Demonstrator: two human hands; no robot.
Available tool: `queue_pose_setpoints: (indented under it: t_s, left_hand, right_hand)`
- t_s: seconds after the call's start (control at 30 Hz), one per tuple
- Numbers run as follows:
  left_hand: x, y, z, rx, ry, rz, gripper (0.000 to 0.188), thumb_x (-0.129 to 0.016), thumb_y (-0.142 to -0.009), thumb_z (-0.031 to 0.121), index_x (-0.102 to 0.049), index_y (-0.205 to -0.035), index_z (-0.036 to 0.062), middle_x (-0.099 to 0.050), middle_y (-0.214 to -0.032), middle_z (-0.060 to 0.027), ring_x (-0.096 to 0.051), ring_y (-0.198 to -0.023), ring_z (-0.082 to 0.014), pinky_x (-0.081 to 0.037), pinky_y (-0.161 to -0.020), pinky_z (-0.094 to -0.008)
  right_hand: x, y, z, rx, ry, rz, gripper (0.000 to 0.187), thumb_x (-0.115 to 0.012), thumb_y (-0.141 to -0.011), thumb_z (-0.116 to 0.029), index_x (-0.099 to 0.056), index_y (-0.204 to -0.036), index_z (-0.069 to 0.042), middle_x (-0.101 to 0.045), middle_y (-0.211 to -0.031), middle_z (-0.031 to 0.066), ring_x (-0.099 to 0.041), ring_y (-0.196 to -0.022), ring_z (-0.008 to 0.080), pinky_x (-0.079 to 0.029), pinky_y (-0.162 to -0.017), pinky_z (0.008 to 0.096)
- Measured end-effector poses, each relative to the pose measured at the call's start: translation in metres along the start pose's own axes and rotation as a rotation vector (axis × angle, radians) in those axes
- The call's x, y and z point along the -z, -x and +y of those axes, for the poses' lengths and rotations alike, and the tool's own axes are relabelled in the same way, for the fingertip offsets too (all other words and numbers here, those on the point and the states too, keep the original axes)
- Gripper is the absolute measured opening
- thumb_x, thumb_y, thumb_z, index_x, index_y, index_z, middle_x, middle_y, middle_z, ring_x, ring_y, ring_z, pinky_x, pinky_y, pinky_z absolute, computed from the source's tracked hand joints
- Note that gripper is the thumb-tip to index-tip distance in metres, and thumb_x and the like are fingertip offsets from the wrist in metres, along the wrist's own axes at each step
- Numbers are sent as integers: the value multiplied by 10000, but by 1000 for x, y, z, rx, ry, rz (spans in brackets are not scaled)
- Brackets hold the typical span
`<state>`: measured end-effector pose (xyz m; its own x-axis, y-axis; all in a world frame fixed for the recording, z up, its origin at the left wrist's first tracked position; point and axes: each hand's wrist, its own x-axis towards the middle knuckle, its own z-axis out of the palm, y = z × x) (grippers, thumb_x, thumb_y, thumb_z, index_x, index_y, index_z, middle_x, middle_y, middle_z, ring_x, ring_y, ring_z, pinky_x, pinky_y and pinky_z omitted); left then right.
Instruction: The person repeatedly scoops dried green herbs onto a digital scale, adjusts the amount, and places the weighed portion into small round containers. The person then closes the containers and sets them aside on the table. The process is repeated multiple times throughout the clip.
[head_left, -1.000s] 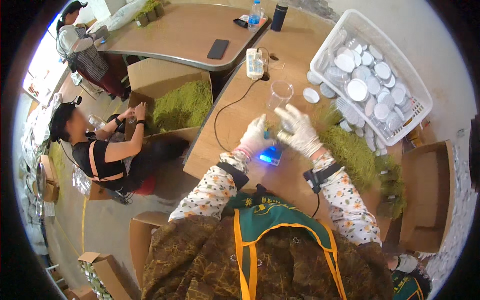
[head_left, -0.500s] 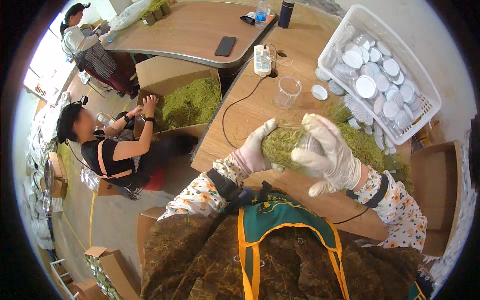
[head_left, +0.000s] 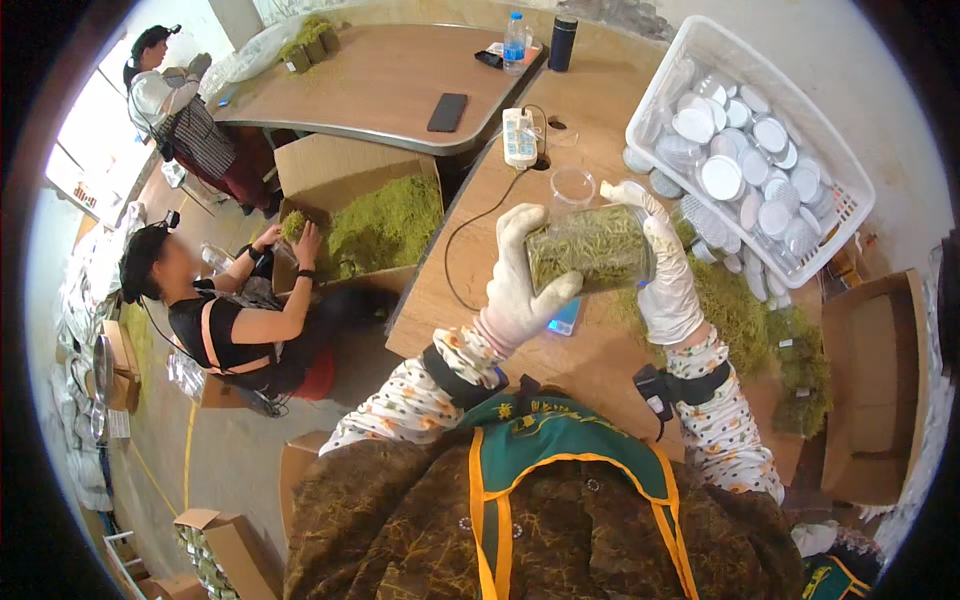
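Observation:
Both my hands wear white gloves and hold a clear jar (head_left: 590, 248) stuffed with dried green moss. The jar lies sideways in the air over the table. My left hand (head_left: 525, 285) grips its left end, thumb along the near side. At the other end, my right hand (head_left: 668, 280) closes round the base or mouth; I cannot tell which. Just below the jar, part of a small device with a blue-lit display (head_left: 565, 318) shows. An empty clear tub (head_left: 573, 187) stands beyond the jar. Loose moss (head_left: 725, 305) is heaped right of my right hand.
A white basket (head_left: 852, 205) of round lids stands at the far right, above an open cardboard box (head_left: 875, 400). A power strip (head_left: 519, 138) with a cord lies beyond my left hand. On the left, a co-worker handles moss at a cardboard box (head_left: 350, 160); another person stands behind.
My hands have shifted, and the jar now shows its full side, level between them. My right hand moved from the jar's front to its right end. The blue-lit display has come into sight.

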<state>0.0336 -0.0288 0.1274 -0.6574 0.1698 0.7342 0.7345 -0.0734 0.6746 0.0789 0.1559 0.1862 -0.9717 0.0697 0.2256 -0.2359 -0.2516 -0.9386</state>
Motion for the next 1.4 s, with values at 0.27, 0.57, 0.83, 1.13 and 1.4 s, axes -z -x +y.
queue_pose_setpoints:
  t_s: [0.27, 0.57, 0.83, 1.13, 1.4]
  left_hand:
    - [8, 10, 16, 1517, 1204, -54, 636, -332, -978, 693, -595, -1275, 196, -690, -1145, -4, -660, -1006, -240, -508, -690, -421]
    - [41, 3, 26, 267, -170, -9, 647, -759, -841, 288, -448, -1346, 30, -523, -1266, -190, -542, -1172, -318, -434, -1034, -423]
    - [157, 157, 50, 828, -406, 145, 662, -810, -751, 314, -535, -1286, 37, -492, -1253, -216, -529, -1190, -349, -439, -1054, -407]
    - [291, 368, 165, 1633, -1179, 380, 468, -755, -765, 280, -635, -1129, 12, -680, -939, -159, -651, -879, -296, -517, -782, -430]
    - [252, 273, -3, 1312, -581, 275, 542, -648, -965, 154, -447, -1431, -34, -471, -1412, -167, -479, -1267, -248, -384, -1085, -371]
  right_hand:
    - [-16, 6, -31, 711, 1067, -375, 279, -579, -951, -284, -690, -1139, -110, -612, -1299, 164, -561, -1218, 358, -419, -1078, 423]
    - [-34, -7, 45, -68, -205, 16, 486, -413, -1046, -409, -503, -1361, -50, -553, -1381, 110, -521, -1291, 252, -389, -1132, 414]
    - [-38, 16, 108, -279, 548, -657, 501, -485, -1041, -168, -379, -1523, -80, -426, -1533, 50, -460, -1355, 196, -376, -1123, 328]
    - [14, 25, 121, -593, 401, -533, 462, -591, -981, -125, -510, -1429, -44, -420, -1530, 70, -500, -1299, 213, -421, -1090, 344]
    - [76, 73, 91, -161, 749, -205, 535, -627, -943, -94, -501, -1455, -185, -331, -1588, 112, -467, -1344, 270, -454, -1057, 407]
